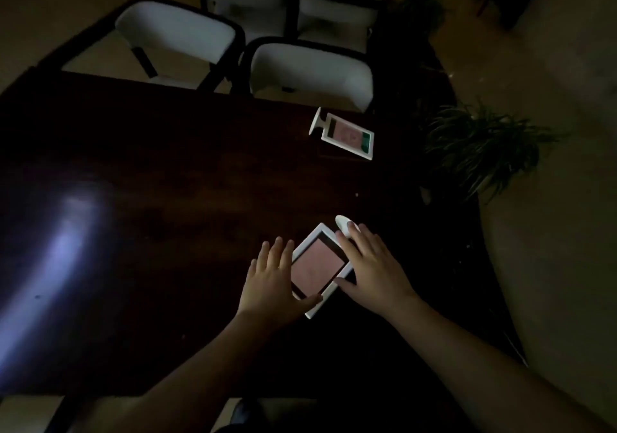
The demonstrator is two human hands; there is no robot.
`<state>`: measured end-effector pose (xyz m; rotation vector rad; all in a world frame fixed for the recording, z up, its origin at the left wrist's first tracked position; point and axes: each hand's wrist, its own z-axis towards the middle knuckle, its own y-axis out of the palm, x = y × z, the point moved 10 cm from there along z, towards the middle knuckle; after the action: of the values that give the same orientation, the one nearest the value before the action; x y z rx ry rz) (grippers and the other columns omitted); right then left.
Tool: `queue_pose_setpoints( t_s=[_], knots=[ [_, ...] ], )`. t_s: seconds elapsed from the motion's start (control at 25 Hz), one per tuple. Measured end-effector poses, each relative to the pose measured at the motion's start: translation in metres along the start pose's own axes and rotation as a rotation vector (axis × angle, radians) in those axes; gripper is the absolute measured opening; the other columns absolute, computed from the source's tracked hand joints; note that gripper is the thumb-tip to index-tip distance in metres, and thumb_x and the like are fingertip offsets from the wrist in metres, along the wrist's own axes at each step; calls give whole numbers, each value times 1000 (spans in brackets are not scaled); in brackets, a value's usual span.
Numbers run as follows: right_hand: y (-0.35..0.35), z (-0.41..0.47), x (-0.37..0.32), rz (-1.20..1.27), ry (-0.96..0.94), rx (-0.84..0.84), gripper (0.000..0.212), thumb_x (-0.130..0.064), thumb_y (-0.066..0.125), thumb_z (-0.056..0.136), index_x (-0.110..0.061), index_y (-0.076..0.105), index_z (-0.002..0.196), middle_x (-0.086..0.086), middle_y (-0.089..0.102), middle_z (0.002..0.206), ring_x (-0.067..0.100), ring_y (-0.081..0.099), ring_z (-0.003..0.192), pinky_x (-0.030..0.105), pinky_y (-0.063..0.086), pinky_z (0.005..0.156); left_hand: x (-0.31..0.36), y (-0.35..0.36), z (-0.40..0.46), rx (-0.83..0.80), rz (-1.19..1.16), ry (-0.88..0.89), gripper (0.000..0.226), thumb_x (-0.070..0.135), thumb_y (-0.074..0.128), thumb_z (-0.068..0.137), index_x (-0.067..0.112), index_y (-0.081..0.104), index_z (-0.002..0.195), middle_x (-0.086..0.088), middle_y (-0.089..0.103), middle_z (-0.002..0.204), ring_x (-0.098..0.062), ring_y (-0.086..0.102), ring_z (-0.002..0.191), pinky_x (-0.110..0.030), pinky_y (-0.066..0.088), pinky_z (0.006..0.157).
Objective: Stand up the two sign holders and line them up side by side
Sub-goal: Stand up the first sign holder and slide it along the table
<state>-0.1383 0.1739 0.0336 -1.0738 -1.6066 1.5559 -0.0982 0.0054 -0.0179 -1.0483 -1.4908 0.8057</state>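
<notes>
Two white-framed sign holders lie flat on a dark wooden table (167, 165). The near sign holder (317, 267) has a pink insert and sits turned like a diamond, its white base at the upper right by my fingertips. My left hand (272, 282) rests on its left edge, thumb over the lower corner. My right hand (370, 265) covers its right edge, fingers spread, thumb on the frame. The far sign holder (347, 135) lies flat near the table's far right edge, its base pointing left.
White-cushioned chairs with dark frames (310, 68) stand behind the table's far edge. Green potted plants (480, 149) sit on the floor to the right of the table. A bright glare marks the table's left side (66, 239).
</notes>
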Motion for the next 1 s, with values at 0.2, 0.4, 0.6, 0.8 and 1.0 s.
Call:
queue_pose_setpoints(
  t_s=[0.2,0.4,0.6,0.8,1.0],
  knots=[
    [32,4,5,-60,-81,-40,87,-42,66,90,-21,16,158,10,12,167,31,0,152,45,2,117,8,44,-2,-60,84,-110,134,100,36,54,26,-18,152,-7,-13,164,-30,-17,148,-51,1,117],
    [58,1,5,-28,-139,-99,83,-44,60,94,-22,12,159,12,1,167,29,-13,151,46,-1,120,9,60,-4,-61,105,-188,124,93,40,64,24,-10,154,-15,-6,164,-35,-4,150,-54,12,118],
    [71,-2,7,-15,-183,-143,82,-47,51,98,-24,2,159,12,-6,167,26,-25,146,45,-7,117,12,51,2,-38,106,-193,114,92,46,62,33,8,152,-18,13,162,-40,20,145,-55,30,111],
    [71,-5,6,-3,-200,-139,82,-47,51,97,-22,4,160,11,-3,168,28,-19,150,46,-4,120,20,33,5,-1,121,-155,105,89,49,60,34,24,146,-18,23,157,-38,27,138,-54,35,108],
    [59,0,4,-21,-215,-75,82,-49,55,95,-20,12,159,11,5,168,31,-11,152,48,2,122,31,-2,9,49,101,-115,97,90,49,59,33,37,137,-17,29,155,-39,31,133,-55,36,105]
  ],
)
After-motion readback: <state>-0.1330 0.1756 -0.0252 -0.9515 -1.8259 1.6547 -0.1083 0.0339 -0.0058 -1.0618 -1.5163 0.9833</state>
